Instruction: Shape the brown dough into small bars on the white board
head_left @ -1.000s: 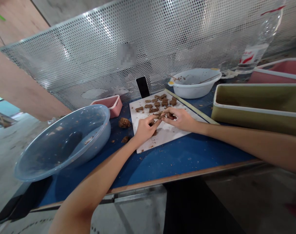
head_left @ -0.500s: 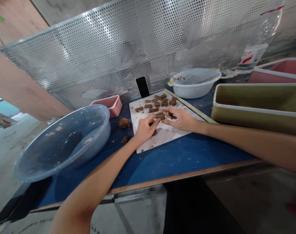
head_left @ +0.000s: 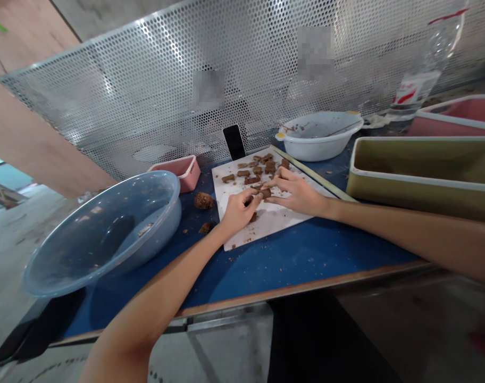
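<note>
A white cutting board (head_left: 278,218) lies on the blue table and carries several small brown dough pieces (head_left: 252,173) along its far side. My left hand (head_left: 237,211) is curled on the board, its fingertips pinching a brown dough piece (head_left: 265,192). My right hand (head_left: 296,192) meets it from the right, fingers bent and pressed on the same piece. A loose brown dough lump (head_left: 203,200) sits on the table left of the board.
A big translucent blue bowl (head_left: 102,229) stands at the left, a pink box (head_left: 179,171) behind it. A black phone (head_left: 234,142) leans on the perforated metal screen. A white basin (head_left: 319,135), a plastic bottle (head_left: 424,74), an olive tray (head_left: 421,173) and a pink tray (head_left: 460,114) fill the right.
Both hands have shifted slightly toward the far side of the board, still pinching the dough piece between them. Nothing else has moved.
</note>
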Demonstrator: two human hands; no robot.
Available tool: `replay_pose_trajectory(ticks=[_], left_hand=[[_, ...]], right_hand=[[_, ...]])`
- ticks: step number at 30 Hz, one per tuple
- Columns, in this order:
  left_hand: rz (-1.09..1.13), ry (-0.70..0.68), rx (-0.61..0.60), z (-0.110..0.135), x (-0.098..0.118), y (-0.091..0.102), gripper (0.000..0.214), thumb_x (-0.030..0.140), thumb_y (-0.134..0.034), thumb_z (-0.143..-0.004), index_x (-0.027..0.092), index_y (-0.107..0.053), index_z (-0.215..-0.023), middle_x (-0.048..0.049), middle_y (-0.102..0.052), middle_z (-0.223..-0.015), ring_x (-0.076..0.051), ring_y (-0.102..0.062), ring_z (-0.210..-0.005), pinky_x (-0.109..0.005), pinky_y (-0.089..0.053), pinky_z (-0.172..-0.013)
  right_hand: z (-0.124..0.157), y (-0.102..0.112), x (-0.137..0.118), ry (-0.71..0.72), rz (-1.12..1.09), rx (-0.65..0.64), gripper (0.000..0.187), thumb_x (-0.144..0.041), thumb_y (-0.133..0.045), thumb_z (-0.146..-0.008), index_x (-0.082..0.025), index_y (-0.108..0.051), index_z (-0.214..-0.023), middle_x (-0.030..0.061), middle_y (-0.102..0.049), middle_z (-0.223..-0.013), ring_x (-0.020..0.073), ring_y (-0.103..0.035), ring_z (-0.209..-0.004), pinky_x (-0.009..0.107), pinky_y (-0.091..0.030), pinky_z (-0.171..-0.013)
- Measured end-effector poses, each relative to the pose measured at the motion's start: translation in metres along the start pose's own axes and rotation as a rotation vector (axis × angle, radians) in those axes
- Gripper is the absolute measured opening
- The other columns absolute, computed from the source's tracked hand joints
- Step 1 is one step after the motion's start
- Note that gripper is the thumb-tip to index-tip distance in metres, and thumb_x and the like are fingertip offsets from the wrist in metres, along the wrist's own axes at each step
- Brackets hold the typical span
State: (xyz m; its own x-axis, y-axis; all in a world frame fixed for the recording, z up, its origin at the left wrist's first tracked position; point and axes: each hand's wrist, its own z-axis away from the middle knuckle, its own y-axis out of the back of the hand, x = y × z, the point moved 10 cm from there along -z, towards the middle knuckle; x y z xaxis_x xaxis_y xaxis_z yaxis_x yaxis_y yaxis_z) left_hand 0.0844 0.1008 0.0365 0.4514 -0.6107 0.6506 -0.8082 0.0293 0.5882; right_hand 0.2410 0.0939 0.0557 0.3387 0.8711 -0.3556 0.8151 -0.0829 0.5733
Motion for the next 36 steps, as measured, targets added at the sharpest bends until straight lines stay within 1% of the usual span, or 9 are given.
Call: replay_pose_trajectory(ticks=[5,7,10,14,16,20,26,30,36], left_hand=[[0.049,0.005,0.008,-0.001,0.003,0.003,0.050,0.064,-0.059,-0.108,0.018,-0.079,-0.103,-0.0021,-0.071,-0.072,-0.013,-0.054,-0.057,-0.026,-0.039,-0.054],[0.061,0.016,0.005,-0.001,0.003,0.003,0.050,0.064,-0.060,-0.107,0.018,-0.078,-0.102,-0.0013,-0.068,-0.070,-0.012,-0.051,-0.055,-0.026,-0.038,-0.053],[0.062,0.026,-0.003,0.000,0.001,0.002,0.050,0.065,-0.060,-0.107,0.018,-0.078,-0.100,0.0010,-0.062,-0.063,-0.012,-0.048,-0.052,-0.026,-0.035,-0.052],[0.084,0.042,-0.016,0.000,-0.001,0.000,0.047,0.062,-0.059,-0.108,0.019,-0.077,-0.100,0.0023,-0.060,-0.061,-0.011,-0.046,-0.050,-0.026,-0.035,-0.051],[0.096,0.032,-0.009,0.000,0.001,0.000,0.045,0.060,-0.060,-0.108,0.019,-0.076,-0.101,0.0022,-0.061,-0.062,-0.011,-0.046,-0.051,-0.026,-0.035,-0.052],[0.123,0.029,0.027,0.001,0.004,0.004,0.040,0.058,-0.064,-0.106,0.019,-0.074,-0.104,0.0028,-0.060,-0.063,-0.010,-0.045,-0.051,-0.026,-0.035,-0.051],[0.223,0.129,-0.009,0.003,-0.006,-0.002,0.040,0.058,-0.068,-0.104,0.020,-0.074,-0.113,0.0052,-0.056,-0.062,-0.010,-0.045,-0.044,-0.025,-0.036,-0.046],[0.206,0.076,-0.004,0.001,-0.004,-0.001,0.041,0.055,-0.074,-0.101,0.018,-0.077,-0.118,0.0068,-0.049,-0.058,-0.010,-0.043,-0.048,-0.024,-0.035,-0.049],[0.197,0.040,0.067,0.000,-0.003,0.006,0.039,0.055,-0.078,-0.098,0.018,-0.082,-0.107,0.0069,-0.046,-0.054,-0.009,-0.036,-0.049,-0.024,-0.030,-0.050]], right_hand=[[0.001,-0.002,0.003,-0.037,0.021,-0.019,0.053,-0.056,-0.077,-0.099,-0.030,-0.068,-0.145,0.0093,-0.060,-0.115,0.0267,-0.063,-0.098,0.048,-0.064,-0.094],[0.001,-0.002,0.002,-0.029,0.018,-0.015,0.049,-0.055,-0.076,-0.099,-0.031,-0.070,-0.142,0.0095,-0.059,-0.115,0.0278,-0.063,-0.102,0.050,-0.064,-0.098],[0.001,-0.001,0.000,-0.005,0.023,0.000,0.034,-0.051,-0.073,-0.102,-0.031,-0.077,-0.130,0.0095,-0.058,-0.112,0.0291,-0.063,-0.106,0.053,-0.063,-0.103],[0.000,0.001,-0.001,-0.009,0.023,0.014,0.030,-0.048,-0.074,-0.102,-0.030,-0.079,-0.126,0.0101,-0.058,-0.111,0.0293,-0.062,-0.106,0.052,-0.063,-0.102],[0.000,0.002,-0.003,-0.003,0.012,0.022,0.033,-0.048,-0.074,-0.102,-0.030,-0.078,-0.129,0.0103,-0.057,-0.113,0.0288,-0.062,-0.105,0.051,-0.064,-0.101],[0.001,0.000,-0.004,-0.019,0.019,-0.005,0.050,-0.050,-0.076,-0.101,-0.032,-0.068,-0.147,0.0105,-0.057,-0.119,0.0269,-0.062,-0.100,0.051,-0.064,-0.100],[0.001,0.001,-0.006,0.019,0.039,0.006,0.034,-0.046,-0.066,-0.107,-0.032,-0.075,-0.136,0.0106,-0.056,-0.116,0.0292,-0.063,-0.113,0.051,-0.062,-0.107],[0.001,-0.001,-0.010,0.065,0.056,-0.004,0.036,-0.047,-0.065,-0.108,-0.031,-0.074,-0.139,0.0100,-0.056,-0.113,0.0274,-0.063,-0.108,0.048,-0.063,-0.102],[0.003,-0.001,-0.020,0.135,0.166,-0.026,0.042,-0.042,-0.061,-0.110,-0.030,-0.068,-0.150,0.0106,-0.057,-0.118,0.0241,-0.065,-0.101,0.040,-0.064,-0.089]])
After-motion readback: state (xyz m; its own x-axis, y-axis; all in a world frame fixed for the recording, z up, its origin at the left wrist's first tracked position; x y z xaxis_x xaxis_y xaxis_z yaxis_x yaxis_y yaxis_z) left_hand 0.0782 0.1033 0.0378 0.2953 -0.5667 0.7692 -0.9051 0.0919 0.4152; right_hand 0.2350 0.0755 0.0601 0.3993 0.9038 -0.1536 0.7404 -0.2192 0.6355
